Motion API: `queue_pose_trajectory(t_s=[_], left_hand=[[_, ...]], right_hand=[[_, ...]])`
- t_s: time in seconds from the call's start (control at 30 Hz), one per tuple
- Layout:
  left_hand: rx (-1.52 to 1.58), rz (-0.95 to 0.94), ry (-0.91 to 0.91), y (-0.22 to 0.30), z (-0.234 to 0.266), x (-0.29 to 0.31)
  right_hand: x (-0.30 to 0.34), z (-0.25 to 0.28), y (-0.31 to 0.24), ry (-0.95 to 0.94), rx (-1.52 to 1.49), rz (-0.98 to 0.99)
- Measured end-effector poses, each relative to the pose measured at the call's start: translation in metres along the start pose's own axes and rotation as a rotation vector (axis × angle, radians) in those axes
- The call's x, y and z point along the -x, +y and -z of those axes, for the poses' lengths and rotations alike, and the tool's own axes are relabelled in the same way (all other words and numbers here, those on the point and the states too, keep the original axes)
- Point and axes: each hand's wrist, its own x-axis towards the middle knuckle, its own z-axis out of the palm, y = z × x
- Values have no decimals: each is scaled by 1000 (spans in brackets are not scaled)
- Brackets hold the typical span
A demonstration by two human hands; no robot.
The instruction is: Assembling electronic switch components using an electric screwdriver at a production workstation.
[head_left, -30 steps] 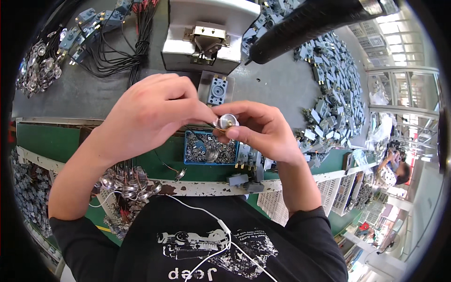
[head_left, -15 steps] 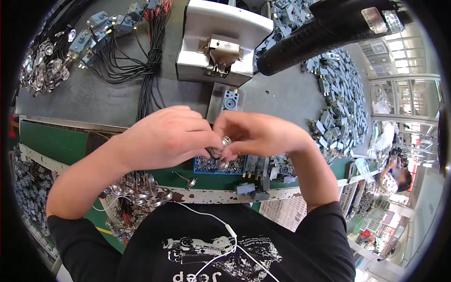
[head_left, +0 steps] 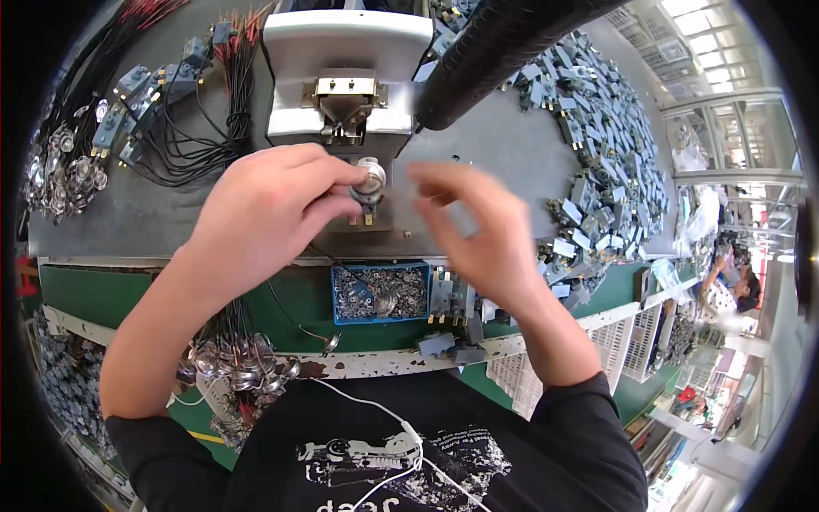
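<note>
My left hand (head_left: 273,200) pinches a round silvery metal piece (head_left: 373,173) between thumb and fingers. It holds the piece over a grey plastic block with brass prongs (head_left: 368,218), on the metal plate in front of the press. Whether the piece touches the block I cannot tell. My right hand (head_left: 482,230), slightly blurred, is a short way to the right with its fingers apart and nothing in them. Nearer me sits a blue tray (head_left: 380,322) of small metal parts, with a round metal piece (head_left: 386,302) lying on top.
The silver press (head_left: 348,38) stands just beyond my hands, with a thick black tube (head_left: 503,55) slanting beside it. Grey plastic blocks (head_left: 597,162) are heaped at right. Black wires (head_left: 239,111) and round metal pieces (head_left: 68,175) lie at left; more metal pieces (head_left: 247,363) hang near me.
My left hand has moved away from me, from above the blue tray to the block at the press, carrying the metal piece. My right hand has parted from it and opened. The view has shifted.
</note>
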Motion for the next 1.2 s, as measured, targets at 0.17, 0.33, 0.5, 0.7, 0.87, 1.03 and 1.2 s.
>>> queue_pose_trajectory(t_s=[0.17,0.33,0.5,0.7,0.87,1.03,1.2], left_hand=[[-175,-20,-131,0,-8,2],[-96,138,-169,-1,-4,-1],[-46,199,-183,-1,-6,-2],[-79,137,-158,-7,-7,2],[-80,148,-163,-7,-8,5],[-110,147,-188,-4,-9,4],[-108,158,-207,-5,-7,8]], right_hand=[[-45,57,-10,788,-396,513],[-104,40,-46,909,-640,228],[-126,38,-11,504,-707,741],[-136,27,-29,596,-783,531],[-146,17,-58,678,-830,376],[-179,-3,-33,591,-849,904],[-145,-8,-94,677,-859,117]])
